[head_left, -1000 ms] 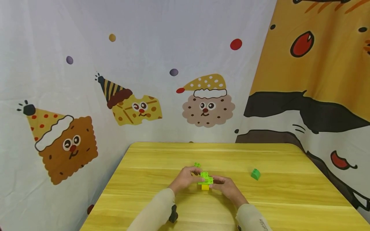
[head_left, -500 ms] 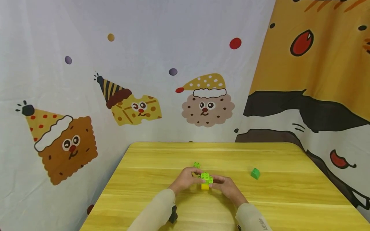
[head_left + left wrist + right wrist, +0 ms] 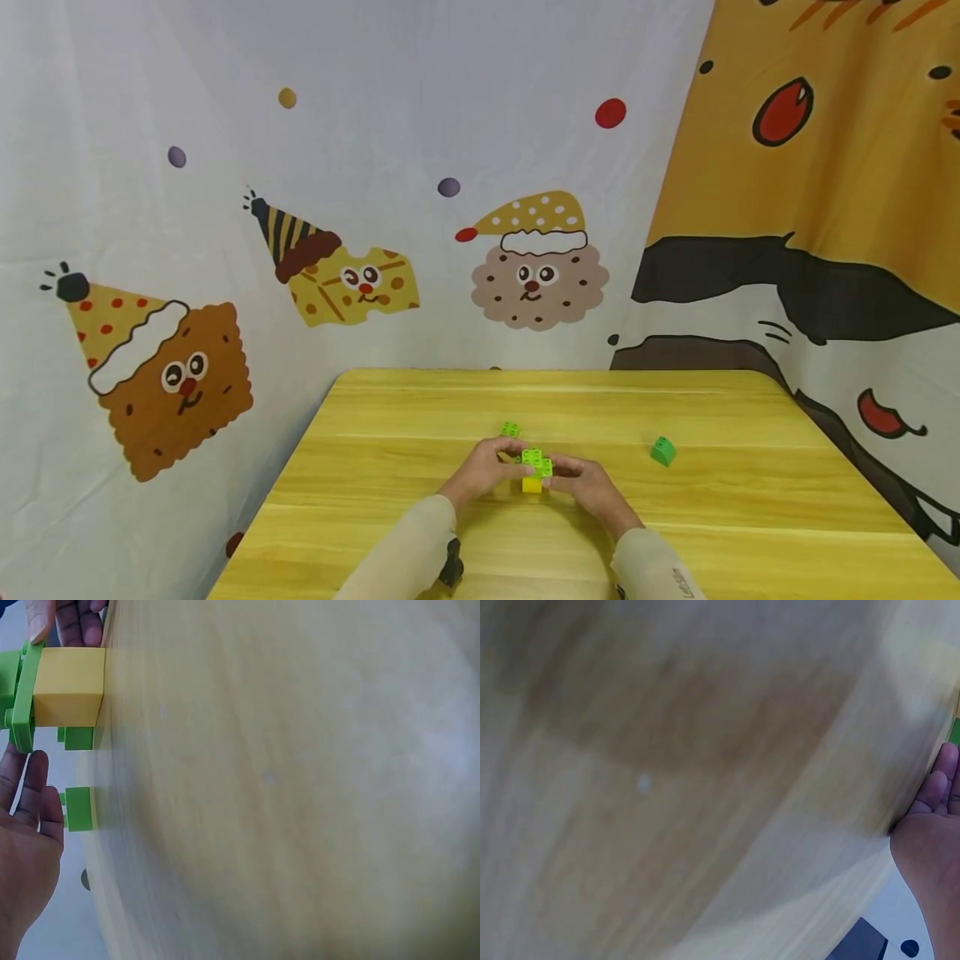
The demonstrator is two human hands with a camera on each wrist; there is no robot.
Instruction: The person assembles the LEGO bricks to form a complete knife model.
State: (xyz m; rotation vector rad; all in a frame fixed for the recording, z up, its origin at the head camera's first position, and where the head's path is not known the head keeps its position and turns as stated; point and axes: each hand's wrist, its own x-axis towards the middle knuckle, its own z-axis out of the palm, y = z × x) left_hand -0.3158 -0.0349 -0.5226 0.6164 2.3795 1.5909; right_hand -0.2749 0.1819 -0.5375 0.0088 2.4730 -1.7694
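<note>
Pinched in the slightly parted fingers of the left hand (image 3: 482,468) and right hand (image 3: 588,485), the lime top (image 3: 534,458) sits squarer over the yellow block (image 3: 532,486) mid-worktop (image 3: 405,408) than a second ago, seemingly better lined up, though I can't tell whether it's seated.

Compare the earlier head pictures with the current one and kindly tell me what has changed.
The lime-green studded plastic piece atop the yellow plastic block appears to have shifted and tilted slightly toward the person. The left hand and right hand still hold it; the green sloped plastic block stayed put.
</note>
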